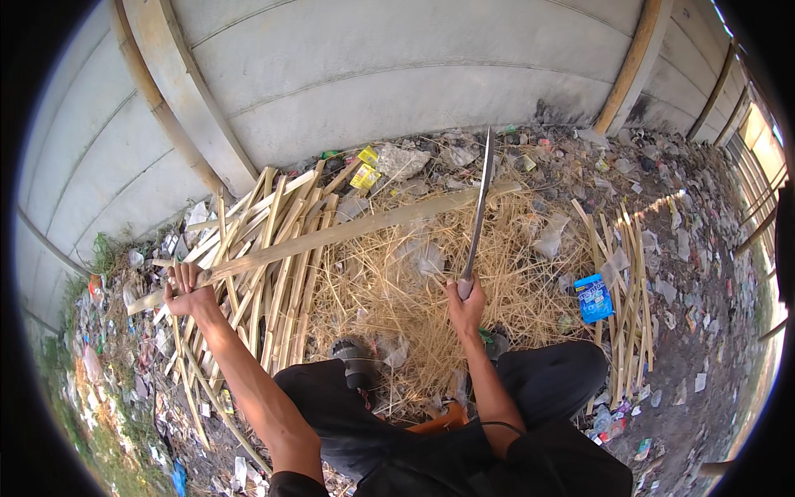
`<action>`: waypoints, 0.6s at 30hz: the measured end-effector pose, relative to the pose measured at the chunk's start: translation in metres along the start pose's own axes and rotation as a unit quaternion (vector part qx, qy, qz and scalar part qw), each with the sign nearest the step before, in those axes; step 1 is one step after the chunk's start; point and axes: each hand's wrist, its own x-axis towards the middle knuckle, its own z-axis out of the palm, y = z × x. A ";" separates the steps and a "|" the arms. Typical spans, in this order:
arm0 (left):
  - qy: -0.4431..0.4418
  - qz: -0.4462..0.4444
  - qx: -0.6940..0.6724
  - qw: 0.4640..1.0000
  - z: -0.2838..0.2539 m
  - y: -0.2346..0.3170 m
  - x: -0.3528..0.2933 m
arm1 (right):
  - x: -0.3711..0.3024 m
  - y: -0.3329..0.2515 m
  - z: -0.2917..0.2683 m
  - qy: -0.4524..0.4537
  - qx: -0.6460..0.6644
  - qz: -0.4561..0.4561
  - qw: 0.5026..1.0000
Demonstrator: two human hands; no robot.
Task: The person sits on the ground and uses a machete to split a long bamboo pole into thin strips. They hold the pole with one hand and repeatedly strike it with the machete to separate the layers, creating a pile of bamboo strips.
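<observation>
There's room between the left hand [190,291] and right hand [467,309], above the straw [364,294]. Ahead of the right hand, a big knife [478,222] and long stick [356,228] block the way.

At 9 o'clock, your left hand [189,290] covered part of the long pale strip [356,229]; at 2 o'clock, the machete [480,199] masked a short stretch of it. Toward 4 o'clock, your right hand [466,308] concealed most of the machete's handle [465,287]. Near 7 o'clock, your left shoe [356,364] lay partly obscured; at 6 o'clock, an orange object [445,418] was too hidden to identify. The lower edge cut off your left sleeve [298,484]. Far out at 4 o'clock, scraps of litter [700,382] appeared too small to tell apart.
</observation>
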 end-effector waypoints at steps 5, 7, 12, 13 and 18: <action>-0.029 -0.025 -0.057 0.998 -0.010 0.020 0.001 | 0.004 0.001 -0.020 0.018 -0.057 -0.028 0.998; -0.051 -0.042 -0.063 0.996 -0.010 0.025 0.000 | 0.006 0.005 -0.026 0.020 -0.074 -0.048 0.996; -0.033 -0.025 -0.044 0.998 -0.023 0.040 0.001 | 0.007 -0.001 -0.035 -0.016 -0.077 -0.055 0.995; -0.028 -0.016 -0.026 0.999 -0.026 0.045 0.002 | 0.007 -0.004 -0.037 -0.040 -0.063 -0.043 0.996; 0.023 -0.020 -0.015 0.999 -0.032 0.054 0.007 | 0.009 0.000 -0.034 -0.131 0.060 -0.059 0.988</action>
